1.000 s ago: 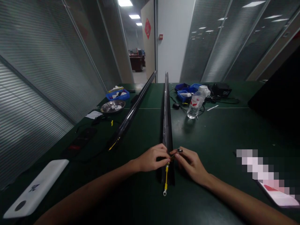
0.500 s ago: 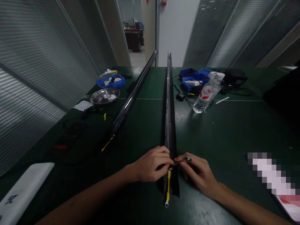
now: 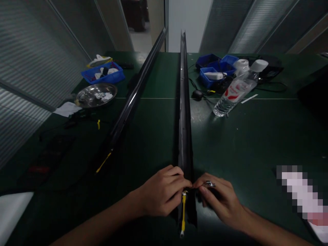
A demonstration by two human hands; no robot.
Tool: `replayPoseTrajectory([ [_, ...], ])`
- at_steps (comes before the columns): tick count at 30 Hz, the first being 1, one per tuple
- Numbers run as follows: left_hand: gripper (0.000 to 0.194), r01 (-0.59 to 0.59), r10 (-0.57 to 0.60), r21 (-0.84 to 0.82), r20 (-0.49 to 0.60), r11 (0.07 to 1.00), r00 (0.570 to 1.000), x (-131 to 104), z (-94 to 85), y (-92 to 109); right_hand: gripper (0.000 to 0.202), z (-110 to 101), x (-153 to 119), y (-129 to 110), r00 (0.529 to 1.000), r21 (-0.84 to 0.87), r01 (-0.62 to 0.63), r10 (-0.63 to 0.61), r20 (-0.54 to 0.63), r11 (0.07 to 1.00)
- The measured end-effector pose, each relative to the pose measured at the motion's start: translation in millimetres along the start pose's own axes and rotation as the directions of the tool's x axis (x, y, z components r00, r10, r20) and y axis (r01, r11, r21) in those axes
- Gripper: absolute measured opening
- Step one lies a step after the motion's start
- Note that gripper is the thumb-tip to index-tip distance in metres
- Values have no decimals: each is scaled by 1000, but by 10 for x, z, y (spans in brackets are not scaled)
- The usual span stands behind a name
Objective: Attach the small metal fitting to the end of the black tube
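A long black channel-shaped strip (image 3: 185,136) runs away from me down the table. Over its near end is my left hand (image 3: 165,191), fingers closed in a pinch; what they grip is hidden. Beside it, my right hand (image 3: 221,200) is closed with thumb and forefinger around a small silvery metal piece (image 3: 210,183), its kind unclear. The fingertips of both hands nearly meet at the strip. Just below them a short yellow wire (image 3: 183,212) with a ring terminal (image 3: 181,234) lies along the strip's near end.
A second black strip (image 3: 133,99) with a yellow wire (image 3: 104,163) lies to the left. Further back are a metal dish (image 3: 83,104), a blue tray (image 3: 102,80), blue bins (image 3: 206,82) and a tilted water bottle (image 3: 235,90). A blurred-out flat object (image 3: 298,191) lies right.
The view has tilted downward and come a little closer. Both hands stay at the strip's near end in nearly the same grip; the metal piece remains in the right hand.
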State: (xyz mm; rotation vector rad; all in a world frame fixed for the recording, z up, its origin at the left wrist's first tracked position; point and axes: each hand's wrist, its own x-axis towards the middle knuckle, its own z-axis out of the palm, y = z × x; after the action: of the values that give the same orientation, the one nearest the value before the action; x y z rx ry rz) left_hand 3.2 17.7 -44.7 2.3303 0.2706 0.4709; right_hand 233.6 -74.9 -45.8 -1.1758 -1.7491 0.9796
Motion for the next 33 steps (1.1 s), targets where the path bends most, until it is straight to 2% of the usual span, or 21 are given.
replayPoseTrajectory([
  [5, 27, 14, -14, -1, -19, 1000, 1000, -7, -5, 5, 15, 12, -26, 15, 997, 79, -77, 76, 18, 994],
  [15, 28, 17, -17, -14, -11, 1000, 1000, -16, -30, -10, 20, 44, 29, 37, 992, 184, -125, 129, -9, 975],
  [19, 23, 87, -87, -39, -4, 995, 996, 9, 1, 19, 25, 46, 55, 63, 994, 214, -97, 107, -35, 972],
  [22, 18, 96, -97, -31, -56, 995, 994, 23, 40, 42, 31, 48, 49, 70, 996, 212, -68, 79, -42, 975],
  [28, 14, 98, -94, 35, -93, 995, 991, 36, 105, 36, 37, 55, 5, 92, 993, 90, 40, -29, -116, 995],
  [33, 12, 91, -86, 43, -113, 995, 990, 46, 109, 29, 41, 63, 24, 79, 993, 131, 23, -8, -121, 991],
])
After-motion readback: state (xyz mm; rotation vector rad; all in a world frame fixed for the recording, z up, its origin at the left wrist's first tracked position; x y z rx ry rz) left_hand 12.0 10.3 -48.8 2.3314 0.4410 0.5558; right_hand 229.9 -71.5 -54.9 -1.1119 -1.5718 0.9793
